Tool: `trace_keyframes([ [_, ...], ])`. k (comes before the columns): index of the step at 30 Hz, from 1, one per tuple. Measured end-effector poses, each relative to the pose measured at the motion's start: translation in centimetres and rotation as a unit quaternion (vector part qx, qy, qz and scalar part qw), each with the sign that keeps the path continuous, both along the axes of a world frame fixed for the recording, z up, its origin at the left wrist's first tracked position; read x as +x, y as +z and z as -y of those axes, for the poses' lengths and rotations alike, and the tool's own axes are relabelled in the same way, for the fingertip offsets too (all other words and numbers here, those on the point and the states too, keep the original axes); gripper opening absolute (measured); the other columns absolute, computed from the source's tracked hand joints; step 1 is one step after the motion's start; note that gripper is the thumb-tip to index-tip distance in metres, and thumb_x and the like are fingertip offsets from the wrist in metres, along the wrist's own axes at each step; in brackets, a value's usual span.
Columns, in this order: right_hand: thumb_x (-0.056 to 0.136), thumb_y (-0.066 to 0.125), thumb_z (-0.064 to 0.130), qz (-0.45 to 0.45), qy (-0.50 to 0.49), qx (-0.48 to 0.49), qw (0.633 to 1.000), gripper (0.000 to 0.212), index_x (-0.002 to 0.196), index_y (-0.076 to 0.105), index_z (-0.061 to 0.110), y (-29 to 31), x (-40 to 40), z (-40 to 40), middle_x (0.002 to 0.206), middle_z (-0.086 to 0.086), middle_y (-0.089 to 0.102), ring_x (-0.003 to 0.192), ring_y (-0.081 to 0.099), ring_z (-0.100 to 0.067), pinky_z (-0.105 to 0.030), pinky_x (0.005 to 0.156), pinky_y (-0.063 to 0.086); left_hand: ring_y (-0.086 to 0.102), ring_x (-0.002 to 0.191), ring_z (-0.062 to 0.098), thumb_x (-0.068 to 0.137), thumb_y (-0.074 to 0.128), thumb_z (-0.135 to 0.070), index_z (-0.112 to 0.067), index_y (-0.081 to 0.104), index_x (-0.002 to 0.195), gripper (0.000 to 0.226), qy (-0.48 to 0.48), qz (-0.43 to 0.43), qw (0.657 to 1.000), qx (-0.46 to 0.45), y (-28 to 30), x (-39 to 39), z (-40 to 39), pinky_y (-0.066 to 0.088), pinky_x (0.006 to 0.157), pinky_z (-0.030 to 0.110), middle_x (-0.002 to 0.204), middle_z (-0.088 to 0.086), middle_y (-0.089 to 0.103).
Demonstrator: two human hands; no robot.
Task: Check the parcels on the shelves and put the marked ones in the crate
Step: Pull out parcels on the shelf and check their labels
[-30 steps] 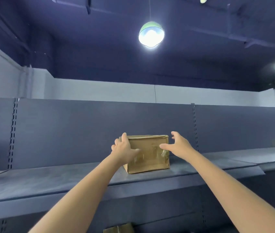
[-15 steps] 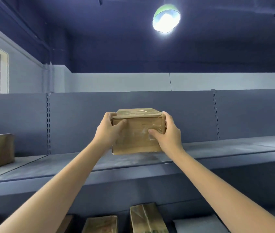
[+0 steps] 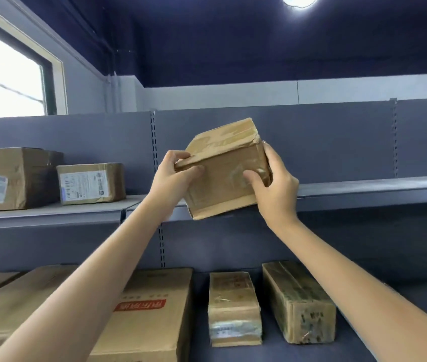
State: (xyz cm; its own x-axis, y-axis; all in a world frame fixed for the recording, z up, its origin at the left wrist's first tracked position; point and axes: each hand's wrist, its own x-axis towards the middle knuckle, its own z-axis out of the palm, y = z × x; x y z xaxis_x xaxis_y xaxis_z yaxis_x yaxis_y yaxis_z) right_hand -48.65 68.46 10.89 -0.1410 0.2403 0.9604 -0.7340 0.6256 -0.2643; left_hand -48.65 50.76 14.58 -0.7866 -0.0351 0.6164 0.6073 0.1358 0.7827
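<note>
Aloft, tilted, off the shelf (image 3: 363,186): parcel (image 3: 222,176), gripped at both ends by left hand (image 3: 173,178) and right hand (image 3: 275,189).

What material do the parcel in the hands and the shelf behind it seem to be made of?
The parcel, gripped by the left hand and the right hand, looks like brown corrugated cardboard: matte, creased corners, with glossy clear tape that catches the light. The upper shelf looks like painted metal, smooth blue-grey with slotted uprights, though that is a guess.
</note>
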Motion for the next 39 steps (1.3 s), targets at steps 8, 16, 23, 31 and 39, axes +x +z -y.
trace_keyframes([
  [8, 0.080, 0.068, 0.005, -0.247, -0.078, 0.178, 0.949, 0.043, 0.119, 0.051, 0.004, -2.7, 3.4, 4.8, 0.122, -0.008, 0.056, 0.116, 0.055, -0.023, -0.028, 0.101, 0.045, 0.060, 0.086, 0.021, 0.059, 0.050, -0.076, -0.021, 0.060, 0.097, 0.068, -0.054, 0.127, 0.989, -0.047, -1.7, 5.0, 6.7, 0.048, 0.082, 0.039, 0.102, 0.008, 0.063],
  [16, 0.083, 0.068, 0.008, -0.263, -0.075, 0.297, 0.915, 0.031, 0.112, 0.058, 0.005, -5.3, 3.7, 8.6, 0.110, -0.014, 0.068, 0.110, 0.061, -0.024, -0.039, 0.101, 0.045, 0.062, 0.085, 0.022, 0.086, 0.055, -0.048, -0.010, 0.060, 0.103, 0.041, -0.050, 0.094, 0.994, 0.024, -3.9, 7.1, 6.5, 0.052, 0.077, 0.046, 0.096, 0.004, 0.064],
  [23, 0.088, 0.048, 0.047, -0.001, 0.150, 0.006, 0.989, 0.046, 0.127, 0.043, 0.025, -5.5, 5.1, 8.3, 0.135, 0.005, 0.047, 0.127, 0.043, -0.008, -0.027, 0.110, 0.031, 0.059, 0.085, 0.017, 0.094, 0.048, -0.028, -0.012, 0.062, 0.102, 0.022, 0.103, -0.029, 0.981, 0.163, -5.8, 6.4, 7.3, 0.048, 0.077, 0.037, 0.087, -0.001, 0.064],
  [31, 0.097, 0.038, 0.032, 0.390, 0.381, -0.127, 0.829, 0.032, 0.117, 0.058, 0.018, -7.7, 1.3, 9.4, 0.112, -0.002, 0.065, 0.108, 0.060, -0.019, -0.041, 0.100, 0.044, 0.052, 0.086, 0.022, 0.096, 0.047, -0.022, -0.021, 0.064, 0.082, 0.022, 0.115, 0.003, 0.965, 0.237, -8.5, 5.7, 11.2, 0.044, 0.077, 0.039, 0.086, 0.005, 0.061],
  [39, 0.096, 0.042, 0.023, 0.314, 0.464, -0.148, 0.815, 0.023, 0.105, 0.062, 0.023, -7.8, 3.9, 11.0, 0.109, -0.002, 0.069, 0.105, 0.063, -0.021, -0.043, 0.096, 0.047, 0.061, 0.091, 0.018, 0.097, 0.046, -0.018, -0.033, 0.059, 0.098, 0.020, 0.140, -0.054, 0.963, 0.224, -10.8, 5.9, 11.9, 0.050, 0.091, 0.046, 0.101, 0.004, 0.062],
])
